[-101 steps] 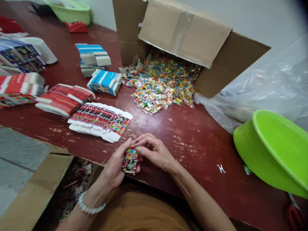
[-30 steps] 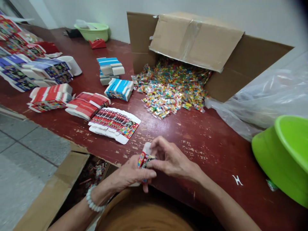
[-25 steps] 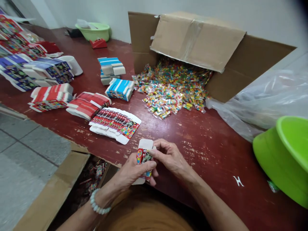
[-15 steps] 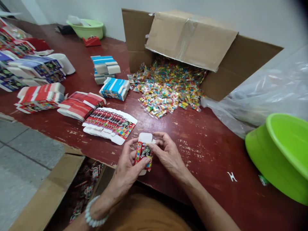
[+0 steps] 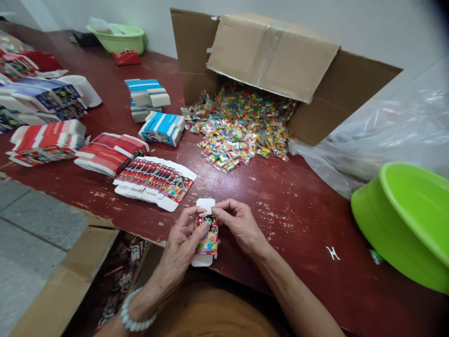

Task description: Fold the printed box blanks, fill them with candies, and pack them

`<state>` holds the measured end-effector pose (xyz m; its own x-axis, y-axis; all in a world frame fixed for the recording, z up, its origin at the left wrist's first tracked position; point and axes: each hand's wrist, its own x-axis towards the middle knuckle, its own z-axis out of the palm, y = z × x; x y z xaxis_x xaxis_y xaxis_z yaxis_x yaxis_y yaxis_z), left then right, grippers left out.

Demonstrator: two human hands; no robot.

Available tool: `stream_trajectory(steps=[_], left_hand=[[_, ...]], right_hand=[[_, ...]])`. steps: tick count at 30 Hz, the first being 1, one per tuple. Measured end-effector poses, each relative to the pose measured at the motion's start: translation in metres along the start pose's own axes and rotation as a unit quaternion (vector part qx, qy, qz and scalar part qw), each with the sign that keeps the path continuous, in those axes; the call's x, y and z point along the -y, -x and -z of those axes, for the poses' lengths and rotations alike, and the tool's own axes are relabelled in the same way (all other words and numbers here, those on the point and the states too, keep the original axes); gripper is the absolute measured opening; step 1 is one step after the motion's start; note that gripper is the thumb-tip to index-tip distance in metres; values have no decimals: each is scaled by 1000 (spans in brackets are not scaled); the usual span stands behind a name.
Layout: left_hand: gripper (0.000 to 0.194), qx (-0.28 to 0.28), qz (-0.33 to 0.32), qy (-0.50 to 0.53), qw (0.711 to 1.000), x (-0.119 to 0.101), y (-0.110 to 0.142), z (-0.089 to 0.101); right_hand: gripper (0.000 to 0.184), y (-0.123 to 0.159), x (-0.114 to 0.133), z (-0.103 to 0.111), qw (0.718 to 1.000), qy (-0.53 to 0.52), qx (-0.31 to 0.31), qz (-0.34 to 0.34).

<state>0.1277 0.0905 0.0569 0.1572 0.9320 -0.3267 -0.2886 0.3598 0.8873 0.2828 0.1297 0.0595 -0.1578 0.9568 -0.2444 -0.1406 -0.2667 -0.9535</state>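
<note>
Near the table's front edge, my left hand [image 5: 182, 243] is closed round a small red printed candy box [image 5: 207, 236], its thumb across the front face. White flaps stick out at the box's top and bottom ends. My right hand [image 5: 239, 224] pinches the upper right of the box by the top flap, thumb against forefinger; its other fingers are curled. Just left of the hands lies a fanned row of flat red cartons [image 5: 157, 180]. Beyond them a heap of wrapped candies [image 5: 238, 135] spills from a cardboard box [image 5: 266, 56] lying on its side.
Stacks of red cartons [image 5: 108, 152] and blue cartons [image 5: 163, 127] stand to the left. A bright green basin [image 5: 372, 206] is at the right, beside clear plastic sheeting [image 5: 351, 145]. Below the table edge at left sits an open carton [image 5: 75, 274] with filled packets inside.
The candy box has turned its printed front more squarely to me and sits slightly lower. My right hand has shifted a little left at its top. The whole view has shifted slightly.
</note>
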Motion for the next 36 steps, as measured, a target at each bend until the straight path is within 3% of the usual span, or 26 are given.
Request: stream_trajectory(steps=[5, 9, 12, 16, 19, 23, 27, 36], left_hand=[[36, -11, -15, -60, 998, 3, -2, 6], [47, -28, -30, -31, 999, -3, 1, 1], [58, -37, 43, 40, 998, -9, 3, -5], [57, 4, 148, 61, 987, -10, -1, -8], [58, -3, 128, 29, 991, -5, -5, -8], [61, -22, 83, -15, 996, -4, -7, -9], [65, -21, 70, -27, 997, -9, -8, -9], [70, -14, 99, -56, 993, -2, -9, -4]], right_hand=[[39, -8, 4, 2, 999, -33, 15, 0], [23, -8, 0, 5, 998, 26, 33, 51], [20, -4, -3, 9, 990, 76, 20, 114], [24, 3, -1, 11, 971, 172, 75, 150], [33, 3, 4, 10, 977, 164, 102, 94], [29, -1, 9, 10, 988, 82, 126, 36], [27, -1, 13, 13, 982, 89, 150, 65], [22, -4, 21, 19, 949, 260, 124, 131]])
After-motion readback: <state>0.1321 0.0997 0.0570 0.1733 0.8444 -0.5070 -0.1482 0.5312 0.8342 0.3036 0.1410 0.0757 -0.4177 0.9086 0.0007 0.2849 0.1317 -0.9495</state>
